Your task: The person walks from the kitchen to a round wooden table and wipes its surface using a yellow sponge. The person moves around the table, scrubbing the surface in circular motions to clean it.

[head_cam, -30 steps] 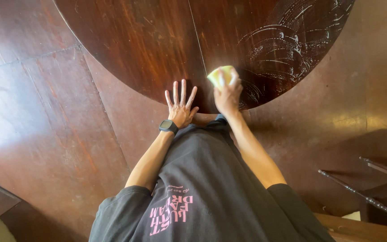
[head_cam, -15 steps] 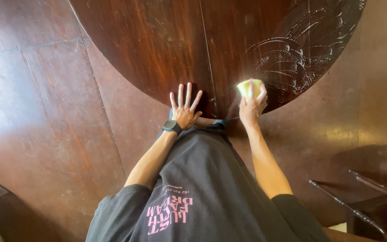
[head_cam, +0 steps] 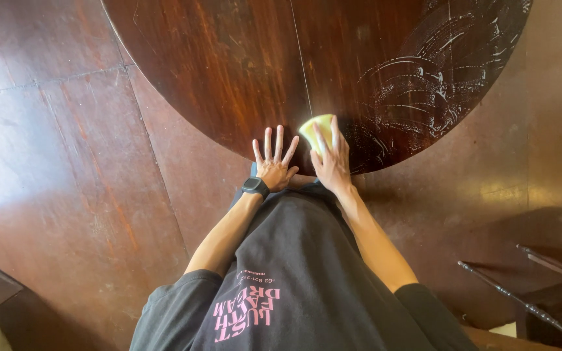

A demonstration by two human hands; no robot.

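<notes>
A round dark wooden table [head_cam: 229, 71] fills the upper part of the head view, with whitish wet streaks on its right side [head_cam: 437, 84]. My left hand [head_cam: 274, 162] lies flat on the table's near edge, fingers spread, a black watch on the wrist. Just to its right, my right hand [head_cam: 330, 159] presses a yellow-green sponge [head_cam: 315, 127] against the tabletop near the central seam.
A reddish-brown tiled floor [head_cam: 66, 162] surrounds the table. A dark metal chair frame [head_cam: 528, 292] stands at the lower right. My black shirt with pink lettering fills the bottom centre.
My right hand has slid the sponge leftward along the table edge, closer to my left hand. The left hand has stayed flat on the table.
</notes>
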